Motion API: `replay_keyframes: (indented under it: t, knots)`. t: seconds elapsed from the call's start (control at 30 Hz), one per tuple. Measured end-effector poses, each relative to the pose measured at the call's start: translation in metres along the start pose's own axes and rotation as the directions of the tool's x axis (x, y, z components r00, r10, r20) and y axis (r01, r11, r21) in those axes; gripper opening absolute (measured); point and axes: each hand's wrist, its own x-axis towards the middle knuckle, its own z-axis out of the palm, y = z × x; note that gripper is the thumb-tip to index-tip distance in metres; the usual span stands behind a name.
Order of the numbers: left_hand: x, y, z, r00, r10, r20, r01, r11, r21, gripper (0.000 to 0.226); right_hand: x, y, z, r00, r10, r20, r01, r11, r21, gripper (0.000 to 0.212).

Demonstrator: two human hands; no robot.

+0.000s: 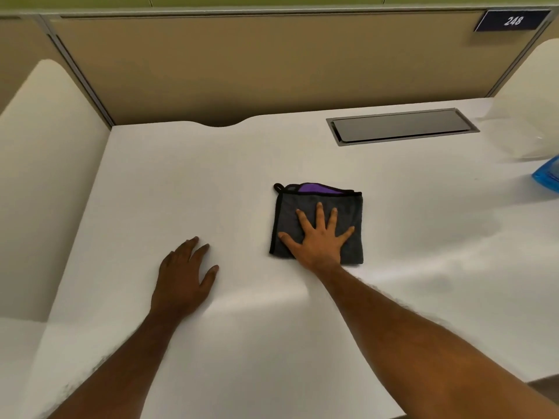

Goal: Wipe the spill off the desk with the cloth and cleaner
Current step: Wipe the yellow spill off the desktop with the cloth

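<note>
A folded dark grey cloth [344, 207] with black trim and a purple inner layer lies near the middle of the white desk [211, 182]. My right hand [317, 237] presses flat on it, fingers spread and straight. To the left, apart from the cloth, my left hand [184, 273] rests palm down on the bare desk with relaxed fingers. I cannot make out any spill on the white surface. At the right edge of the view a blue object [548, 176] is cut off, and I cannot tell what it is.
A grey metal cable hatch [402, 127] is set flush into the desk at the back right. Beige partition panels [272, 65] wall the desk at the back and left. Something clear and plastic [526, 128] sits at the far right.
</note>
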Motion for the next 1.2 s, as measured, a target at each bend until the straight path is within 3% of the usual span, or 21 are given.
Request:
replay_keyframes:
  t: [0.4,0.67,0.9,1.2]
  knots:
    - [-0.035,-0.031,-0.008,0.985,-0.088,-0.152,0.077,0.994,-0.079,0.059,-0.061,-0.134,0.034,0.932,-0.35,0.099,0.353,0.936,-0.016,0.083]
    - [-0.052,-0.034,-0.019,0.974,-0.078,-0.21,0.057,0.993,-0.105,0.058,-0.097,-0.118,0.045,0.838,-0.542,0.058,0.545,0.837,-0.05,0.079]
    - [-0.053,0.001,-0.009,0.984,-0.059,-0.171,0.037,0.991,-0.13,0.059,-0.121,-0.057,0.031,0.877,-0.479,0.04,0.481,0.876,-0.037,0.078]
    - [-0.059,0.083,0.018,0.989,0.133,-0.058,-0.138,0.986,-0.093,0.057,-0.141,0.015,0.018,0.943,-0.332,0.015,0.332,0.943,-0.007,0.078]
